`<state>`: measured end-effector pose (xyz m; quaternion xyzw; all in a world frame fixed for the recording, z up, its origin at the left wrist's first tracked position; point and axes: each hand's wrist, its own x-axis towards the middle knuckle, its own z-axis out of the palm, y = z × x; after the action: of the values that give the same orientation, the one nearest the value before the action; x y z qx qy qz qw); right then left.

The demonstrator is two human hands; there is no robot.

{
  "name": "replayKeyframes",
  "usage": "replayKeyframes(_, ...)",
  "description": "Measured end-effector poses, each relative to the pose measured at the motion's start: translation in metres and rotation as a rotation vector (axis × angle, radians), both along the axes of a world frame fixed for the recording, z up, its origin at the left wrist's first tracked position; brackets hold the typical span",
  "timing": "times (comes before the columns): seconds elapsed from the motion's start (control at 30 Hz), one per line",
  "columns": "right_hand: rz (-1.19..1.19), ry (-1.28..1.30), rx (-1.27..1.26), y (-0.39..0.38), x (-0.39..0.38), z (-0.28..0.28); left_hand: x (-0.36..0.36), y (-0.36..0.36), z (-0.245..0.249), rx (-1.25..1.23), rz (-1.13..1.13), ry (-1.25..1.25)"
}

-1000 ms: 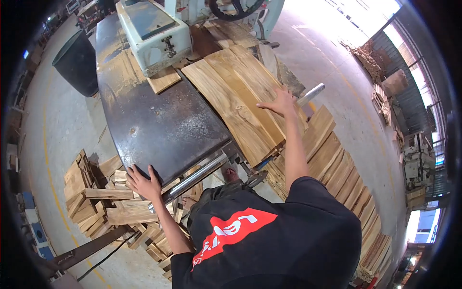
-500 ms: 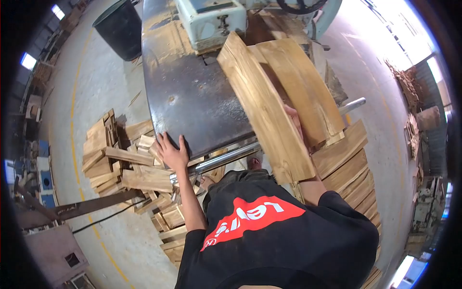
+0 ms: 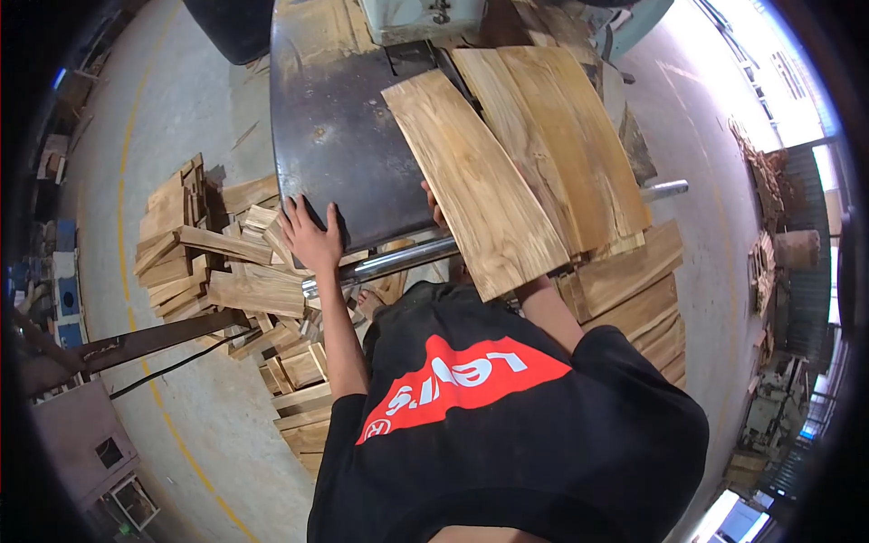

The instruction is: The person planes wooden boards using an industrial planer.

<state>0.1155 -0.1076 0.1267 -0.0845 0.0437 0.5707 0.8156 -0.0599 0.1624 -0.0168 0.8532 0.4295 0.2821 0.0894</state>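
Observation:
My left hand [image 3: 312, 237] lies flat with fingers spread on the near left corner of the dark metal machine table [image 3: 353, 154]. My right hand [image 3: 434, 204] is under a wooden board [image 3: 475, 181], its fingertips curling round the board's left edge; the palm is hidden beneath the wood. The board is held broad face up, slanting across the table. Just to its right, more flat boards [image 3: 575, 145] lie side by side on the machine.
A pale green machine housing [image 3: 424, 20] stands at the table's far end. A metal bar [image 3: 389, 262] runs along the near edge. Wood offcuts [image 3: 258, 290] are heaped on the floor at left, and stacked boards [image 3: 625, 281] stand at right. A dark bin [image 3: 231, 27] is at far left.
The board in my right hand has turned from a steep tilt to show more of its broad face, moving slightly left. My left hand stays on the table corner. The view has shifted.

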Motion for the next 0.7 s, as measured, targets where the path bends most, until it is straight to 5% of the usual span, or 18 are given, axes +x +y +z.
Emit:
replayKeyframes(0.13, -0.151, -0.163, -0.172, 0.000, 0.008, -0.007, 0.001, 0.000, 0.001, 0.014, 0.001, 0.010)
replayKeyframes(0.23, -0.297, -0.407, -0.524, 0.015, 0.022, -0.030, 0.000, -0.001, 0.001, 0.010, -0.008, 0.010)
replayKeyframes(0.33, -0.120, -0.867, -1.000, 0.024, 0.043, -0.050, 0.000, 0.000, 0.000, 0.019, -0.013, 0.011)
replayKeyframes(0.4, -0.468, -1.300, -1.207, 0.046, 0.033, -0.069, 0.000, 0.001, -0.001, 0.026, -0.018, 0.009)
replayKeyframes(0.43, -0.262, -1.363, -1.351, 0.047, 0.029, -0.048, -0.001, 0.001, -0.001, 0.024, -0.022, 0.000)
replayKeyframes(0.53, -0.217, -1.625, -1.643, 0.066, 0.016, -0.036, 0.000, 0.001, -0.001, 0.019, -0.021, 0.008)
replayKeyframes(0.57, -0.119, -1.731, -1.700, 0.068, 0.010, -0.029, -0.001, 0.000, 0.000, 0.003, -0.014, 0.010)
replayKeyframes(0.67, -0.456, -2.077, -1.406, 0.064, 0.003, -0.088, 0.000, -0.001, 0.001, -0.010, -0.018, 0.004)
replayKeyframes(0.7, -0.238, -2.071, -1.312, 0.054, -0.009, -0.076, -0.001, -0.001, 0.000, -0.013, -0.023, 0.015)
